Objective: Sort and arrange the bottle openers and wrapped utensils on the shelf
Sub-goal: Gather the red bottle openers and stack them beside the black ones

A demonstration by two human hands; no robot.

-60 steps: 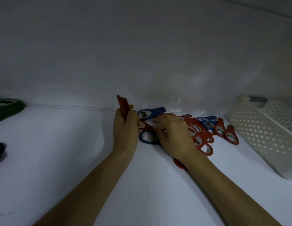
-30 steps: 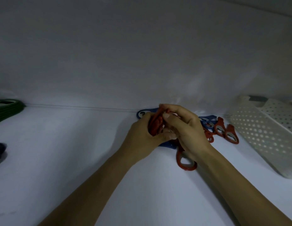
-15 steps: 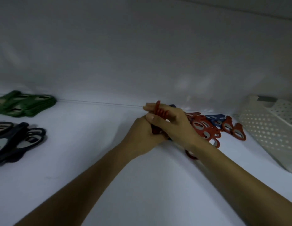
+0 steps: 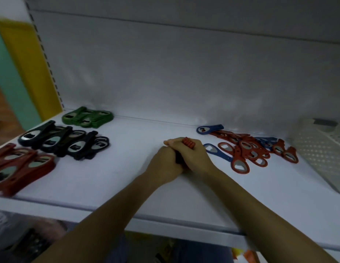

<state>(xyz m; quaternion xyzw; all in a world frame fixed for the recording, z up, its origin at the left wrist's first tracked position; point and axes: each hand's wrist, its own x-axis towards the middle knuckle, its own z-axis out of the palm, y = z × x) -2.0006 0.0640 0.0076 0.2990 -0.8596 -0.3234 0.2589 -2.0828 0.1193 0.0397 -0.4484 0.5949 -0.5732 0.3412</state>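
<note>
Looking down at the white laminate shelf (image 4: 112, 179), we find the left hand (image 4: 164, 165) and the right hand (image 4: 195, 158) locked together at mid-shelf round a bundle of red plastic bottle openers (image 4: 188, 143). Only its ridged ends show, poking out above the right knuckles. The left fingers curl round the bundle from the near left side and the right fingers fold over it, pressed close together; how the thumbs lie we cannot tell. We judge that the bundle stands on edge, its long axis running from those ends down toward the wrists, though the hands hide most of it. The coming move, as we read it, turns on this: the sorted stack of red openers with bright metal insets (image 4: 21, 168) lies well apart to the left, at the shelf's front corner, with the black openers (image 4: 64, 142) and the green stack (image 4: 87, 117) behind it. That makes the left hand the nearer one for the carry. The loose heap of red and blue openers (image 4: 248, 149) lies just right of the right hand, with the white perforated plastic basket (image 4: 317, 149) beyond. Two seconds ago the left hand alone held the bundle upright while the right picked in the heap; now both grip it. Since half a second ago the hands have drawn clear of the heap, one blue opener (image 4: 216, 152) lies uncovered, and the view has swung left.
</note>
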